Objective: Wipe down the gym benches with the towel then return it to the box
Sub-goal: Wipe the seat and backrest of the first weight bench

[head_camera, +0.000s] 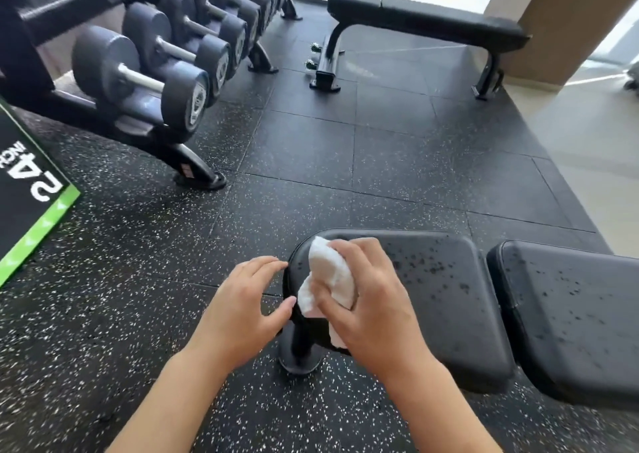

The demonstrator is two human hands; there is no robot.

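Observation:
A black padded bench (446,297) runs from the lower middle to the right edge, its pads dotted with dark droplets. My right hand (373,300) grips a bunched white towel (328,276) and presses it on the rounded left end of the nearer pad. My left hand (238,307) is beside that end, fingers spread and lightly bent, the fingertips at the pad's edge. A second black bench (425,16) stands at the back near the window. No towel box shows itself in view.
A dumbbell rack (145,72) with several grey dumbbells fills the upper left, its foot (204,176) on the speckled rubber floor. A black and green plyo box (31,189) is at the left edge. A beige pillar (560,20) stands at the upper right.

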